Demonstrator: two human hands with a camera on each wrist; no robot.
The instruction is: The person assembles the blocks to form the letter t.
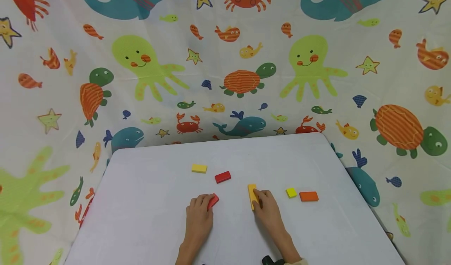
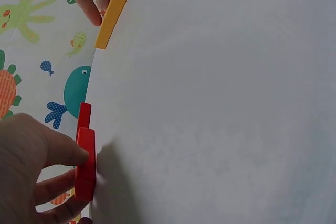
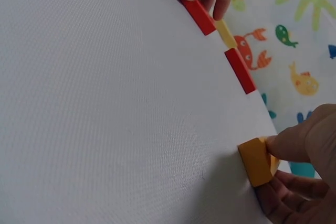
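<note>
My left hand (image 1: 199, 217) pinches a red block (image 1: 213, 201) between thumb and fingers, low over the white table. In the left wrist view the thumb presses the near face of that red block (image 2: 86, 166). To the right, my right hand (image 1: 269, 212) grips a long yellow-orange block (image 1: 251, 197) by its side. The right wrist view shows this orange block (image 3: 256, 162) end-on, with thumb and fingers around it. A second red block (image 1: 222, 177) lies just beyond my left hand, and a pale yellow block (image 1: 199, 168) farther back.
Right of my right hand lie a small bright yellow block (image 1: 291, 193) and a dark orange block (image 1: 309, 196). The white table (image 1: 148, 190) has a rounded far edge, with a sea-animal patterned cloth (image 1: 211, 61) behind it. A black object (image 1: 272, 260) shows by the right wrist.
</note>
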